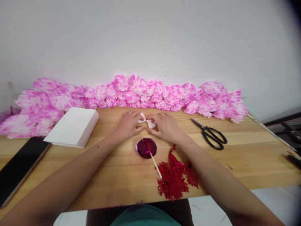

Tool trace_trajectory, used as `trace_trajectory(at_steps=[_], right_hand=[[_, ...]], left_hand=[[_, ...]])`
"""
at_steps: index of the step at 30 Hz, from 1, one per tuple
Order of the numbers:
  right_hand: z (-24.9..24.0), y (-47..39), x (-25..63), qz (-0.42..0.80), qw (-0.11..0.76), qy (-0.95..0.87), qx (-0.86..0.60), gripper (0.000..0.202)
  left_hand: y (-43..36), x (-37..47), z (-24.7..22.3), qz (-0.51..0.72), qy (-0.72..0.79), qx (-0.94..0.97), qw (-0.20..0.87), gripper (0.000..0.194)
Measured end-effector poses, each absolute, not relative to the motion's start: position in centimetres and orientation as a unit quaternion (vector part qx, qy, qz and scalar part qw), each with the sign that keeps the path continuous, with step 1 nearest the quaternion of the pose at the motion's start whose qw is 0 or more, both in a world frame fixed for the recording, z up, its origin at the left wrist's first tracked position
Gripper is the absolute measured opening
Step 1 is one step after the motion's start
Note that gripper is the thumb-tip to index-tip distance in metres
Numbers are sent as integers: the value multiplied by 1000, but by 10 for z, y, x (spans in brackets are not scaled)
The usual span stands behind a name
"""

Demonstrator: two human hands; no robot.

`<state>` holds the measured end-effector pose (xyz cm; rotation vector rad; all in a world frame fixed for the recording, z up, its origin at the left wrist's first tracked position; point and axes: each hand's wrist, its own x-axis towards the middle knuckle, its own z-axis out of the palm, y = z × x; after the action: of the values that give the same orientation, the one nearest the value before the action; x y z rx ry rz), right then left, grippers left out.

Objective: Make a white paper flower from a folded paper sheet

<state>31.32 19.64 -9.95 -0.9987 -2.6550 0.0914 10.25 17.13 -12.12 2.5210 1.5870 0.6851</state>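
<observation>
Between my hands is a small white tissue paper bundle (150, 124), pinched in at the middle where a bit of red yarn (146, 119) shows. Its left end is in the curled fingers of my left hand (129, 125). My right hand (166, 126) grips the other end between thumb and fingers. Just below the hands stands a small round dish of dark magenta liquid (141, 150), with a thin wooden stick (155, 165) leaning out of it. A tangle of red yarn pieces (172, 180) lies beside my right forearm.
Pink-and-white paper flowers (145, 92) are heaped along the wall at the back. To the left are a stack of white paper (72, 125) and a black phone (22, 166). Black-handled scissors (211, 135) lie on the wooden table (113, 179) at the right.
</observation>
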Motion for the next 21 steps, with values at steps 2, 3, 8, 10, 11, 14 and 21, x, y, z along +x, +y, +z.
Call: trace_trajectory(at_steps=[2,3,8,10,11,14,21], right_hand=[[-106,198,312,22,138,-923,-358,30],[-109,200,312,34,142,-919,-368,31],[-118,210,315,282,278,-822,-410,28],[-118,214,317,398,343,-753,-397,26],[-118,216,317,442,365,-720,-391,26],[-117,218,319,512,387,-666,-380,26],[-115,213,316,495,333,-711,-372,34]], left_hand=[[173,101,-124,215,538,814,36,19],[173,100,-126,219,546,808,35,21],[173,101,-122,302,554,768,110,20],[170,104,-116,358,569,714,195,17],[168,105,-113,385,577,679,242,19],[165,108,-106,437,577,596,347,24],[167,109,-109,451,571,572,378,25]])
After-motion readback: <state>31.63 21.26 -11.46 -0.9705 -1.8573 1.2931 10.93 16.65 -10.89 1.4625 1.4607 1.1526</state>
